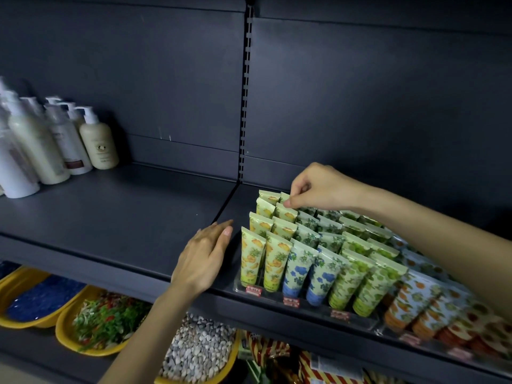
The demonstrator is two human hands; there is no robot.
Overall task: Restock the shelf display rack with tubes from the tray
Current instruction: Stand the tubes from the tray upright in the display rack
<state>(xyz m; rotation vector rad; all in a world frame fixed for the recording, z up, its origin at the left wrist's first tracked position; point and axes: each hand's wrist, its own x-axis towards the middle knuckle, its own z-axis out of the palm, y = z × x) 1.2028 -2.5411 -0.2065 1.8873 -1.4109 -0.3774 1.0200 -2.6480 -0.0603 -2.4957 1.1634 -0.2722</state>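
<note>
Dark metal shelving, dim light. Nearest the aisle, on the lower level, are yellow bins (63,328) of pebbles and coloured bits.

On the middle shelf (110,217) the left hand (203,259) lies flat with fingers straight and together. It holds nothing and sits just beside the left end of the clear display rack (273,295).

The rack holds the tubes (250,259) in stepped rows, by print: yellow fruit, blue flower, green, then orange further right. No supply tray is in view.

At the back of the second column, the right hand (318,189) curls down from above. Thumb and forefinger pinch the crimped top of a yellow fruit tube (286,211). Rearmost or one before it: cannot tell.

Orientation: every tube stands cap down with the flat crimp up. Long axis near upright, leaning back toward the rear panel, print facing the aisle.

Judgement: this is the seating step. Lower the tube along the same lean and press the cap fully home. Keep the print forward and the neighbouring crimps undisturbed. The left hand could steady the rack.

Far left stand pump bottles (97,142).
</note>
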